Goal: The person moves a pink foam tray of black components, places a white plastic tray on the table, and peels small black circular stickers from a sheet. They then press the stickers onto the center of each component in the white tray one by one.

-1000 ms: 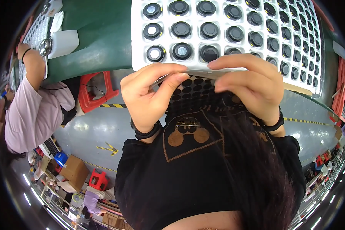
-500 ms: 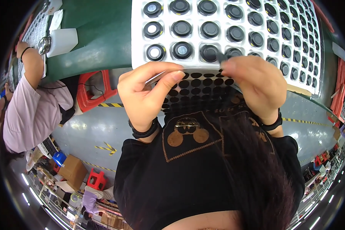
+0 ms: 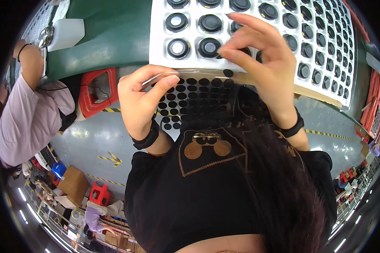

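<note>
Clear flexible plastic sheet of round black adhesive dots (image 3: 198, 99), held at the green tabletop's near edge. Left hand (image 3: 141, 99) pinching its top left corner; right hand (image 3: 261, 63) pinched above white tray of black round parts (image 3: 325, 42), contents unclear. Probably light, floppy, tacky; best gripped by edges.

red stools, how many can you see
2. One red stool stands on the grey floor under the green table edge, beside the co-worker's sleeve; a second red stool stands far off, lower left, by a cardboard box. Others may be hidden.
</note>
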The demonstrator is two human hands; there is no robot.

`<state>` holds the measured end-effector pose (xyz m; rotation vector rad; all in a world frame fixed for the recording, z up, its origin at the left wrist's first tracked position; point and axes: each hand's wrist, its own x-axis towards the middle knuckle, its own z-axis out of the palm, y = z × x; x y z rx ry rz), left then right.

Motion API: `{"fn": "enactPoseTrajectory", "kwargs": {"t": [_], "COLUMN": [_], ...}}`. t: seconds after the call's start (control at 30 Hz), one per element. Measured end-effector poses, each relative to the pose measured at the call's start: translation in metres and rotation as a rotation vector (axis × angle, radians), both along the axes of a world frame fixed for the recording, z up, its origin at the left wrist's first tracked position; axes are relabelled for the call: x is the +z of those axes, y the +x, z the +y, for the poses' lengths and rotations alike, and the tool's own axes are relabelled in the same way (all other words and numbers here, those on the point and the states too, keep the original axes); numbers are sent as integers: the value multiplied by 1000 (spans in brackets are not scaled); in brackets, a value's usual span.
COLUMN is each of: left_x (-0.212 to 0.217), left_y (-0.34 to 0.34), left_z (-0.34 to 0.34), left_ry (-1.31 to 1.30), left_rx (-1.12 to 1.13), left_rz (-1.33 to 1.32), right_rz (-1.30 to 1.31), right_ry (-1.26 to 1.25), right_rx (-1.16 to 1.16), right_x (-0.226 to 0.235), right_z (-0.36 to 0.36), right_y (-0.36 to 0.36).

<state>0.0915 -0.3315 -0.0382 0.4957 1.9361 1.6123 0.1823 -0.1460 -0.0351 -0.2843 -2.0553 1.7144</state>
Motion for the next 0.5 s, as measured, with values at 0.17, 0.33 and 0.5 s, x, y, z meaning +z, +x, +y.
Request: {"fn": "enactPoseTrajectory", "kwargs": {"t": [0.17, 0.33, 0.5], "left_x": [-6, -8, -13], "left_y": [-3, -5, -8], "left_z": [-5, -6, -9], "left_ry": [-11, 1, -3], "left_rx": [-9, -41, -54], "left_rz": [26, 24, 8], "right_rz": [-242, -235, -230], "right_ry": [6, -101, -172], "right_rx": [-3, -62, -61], "right_x": [0, 3, -3], "right_z": [-12, -20, -22], "right_y": [-10, -13, -11]}}
